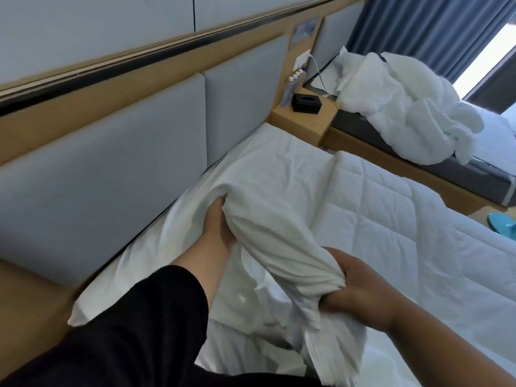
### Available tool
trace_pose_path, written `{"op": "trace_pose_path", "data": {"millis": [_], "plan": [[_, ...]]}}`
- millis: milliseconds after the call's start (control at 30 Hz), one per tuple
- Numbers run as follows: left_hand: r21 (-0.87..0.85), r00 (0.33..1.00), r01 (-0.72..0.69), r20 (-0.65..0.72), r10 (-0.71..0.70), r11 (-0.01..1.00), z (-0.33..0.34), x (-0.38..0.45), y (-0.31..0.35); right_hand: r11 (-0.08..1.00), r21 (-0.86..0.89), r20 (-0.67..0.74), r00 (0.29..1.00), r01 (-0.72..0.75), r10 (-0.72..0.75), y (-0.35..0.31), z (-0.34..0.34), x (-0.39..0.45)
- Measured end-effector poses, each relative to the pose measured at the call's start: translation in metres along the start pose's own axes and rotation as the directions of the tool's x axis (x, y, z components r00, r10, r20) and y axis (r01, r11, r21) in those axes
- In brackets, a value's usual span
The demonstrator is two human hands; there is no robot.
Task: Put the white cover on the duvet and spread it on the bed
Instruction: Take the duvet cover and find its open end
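White cover: the white cover (282,247) runs as a bunched, twisted roll of cloth across the centre of the frame, from mid-left down to lower right, and lies on top of the quilted duvet.
Duvet: the duvet (405,219), white with stitched squares, is spread over the right half of the near bed, reaching to the right edge of the frame.
Left hand: the left hand (219,227), on a black-sleeved arm rising from the lower left, grips the upper end of the roll; its fingertips are buried in the cloth, so I cannot tell how they lie.
Right hand: the right hand (360,289), coming in from the lower right, has its fingers curled tight round the lower end of the roll, with gathered cloth spilling out below the fist.
Pillow: a white pillow (156,247) lies along the grey padded headboard (111,163), left of centre.
Nightstand: a wooden nightstand (304,118), upper centre, bears a black tissue box (306,102) and small bottles (290,88).
Far bed: in the upper right, crumpled white bedding (405,107) is heaped on a second bed (418,160), before blue curtains (418,23).
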State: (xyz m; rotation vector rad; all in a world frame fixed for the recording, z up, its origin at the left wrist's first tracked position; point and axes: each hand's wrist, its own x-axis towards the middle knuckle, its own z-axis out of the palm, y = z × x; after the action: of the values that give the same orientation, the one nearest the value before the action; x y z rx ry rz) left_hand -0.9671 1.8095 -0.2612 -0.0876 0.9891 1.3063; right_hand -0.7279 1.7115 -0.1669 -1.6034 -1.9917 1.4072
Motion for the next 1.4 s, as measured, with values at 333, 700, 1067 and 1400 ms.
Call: {"op": "trace_pose_path", "data": {"millis": [333,700,1067,1400], "plan": [[0.474,0.612,-0.78,0.439,0.658,0.409,0.128,-0.105,0.115,0.923,0.349,-0.377,0.926,0.162,-0.02,0.017,-0.059,-0.014],[0.595,0.279,-0.723,0.717,0.639,-0.351,0.162,-0.201,0.155,0.888,0.255,-0.505,0.836,0.383,-0.216,-0.004,-0.109,-0.007],[0.796,0.991,0.01,-0.088,-0.1,-0.605,-0.056,-0.044,0.071,0.917,-0.249,0.165,0.919,-0.311,0.357,0.043,-0.055,0.019],[0.79,0.97,-0.231,0.145,-0.193,-0.568,-0.107,-0.009,-0.011,0.886,-0.312,0.118,0.911,-0.344,0.395,0.092,0.033,0.027]]}}
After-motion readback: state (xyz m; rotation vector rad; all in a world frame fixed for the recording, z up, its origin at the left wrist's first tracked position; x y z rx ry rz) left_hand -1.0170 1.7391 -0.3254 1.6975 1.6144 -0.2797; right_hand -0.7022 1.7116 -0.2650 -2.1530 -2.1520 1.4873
